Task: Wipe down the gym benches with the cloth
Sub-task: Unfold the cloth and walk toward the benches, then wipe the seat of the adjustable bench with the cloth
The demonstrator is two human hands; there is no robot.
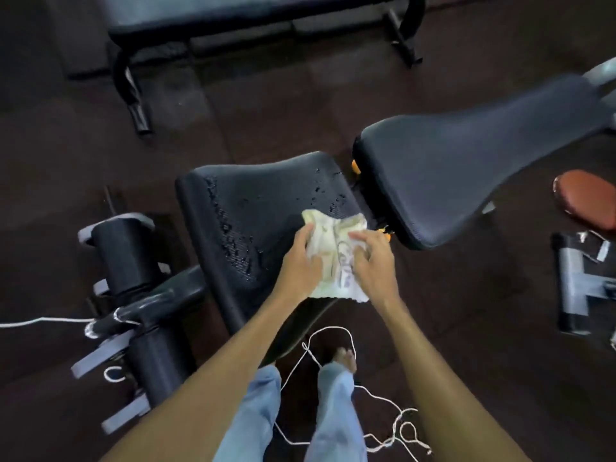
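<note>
Two benches are in view. The near bench has two black pads: a seat pad (246, 208) and a longer back pad (466, 175).

Left of the seat pad stand two black roller cushions (123, 248), one nearer the camera than the other, on a black and grey frame. A white cord (328, 328) trails across the dark floor below the seat pad, looping and tangling toward the right. Beyond the seat pad, at the top of the view, sits the second bench (233, 18), flat and dark, on black legs.

The seat pad is speckled with water droplets along its left edge and near its far right corner. One cloth (333, 243), pale and crumpled with some printed lettering, lies on the right part of the seat pad, its lower edge hanging past the pad's near rim. Both hands are on it. The left hand (300, 261) grasps the cloth's left side, fingers curled over the fabric. The right hand (375, 258) clutches its right side, fingers bent down into the folds.

Two orange knobs (356, 166) show in the gap between the seat pad and the back pad. Right of the back pad are one round brown cushion (586, 201) and one grey metal frame (576, 285).

Below the seat pad are two legs in light blue jeans and one bare foot (346, 358).
</note>
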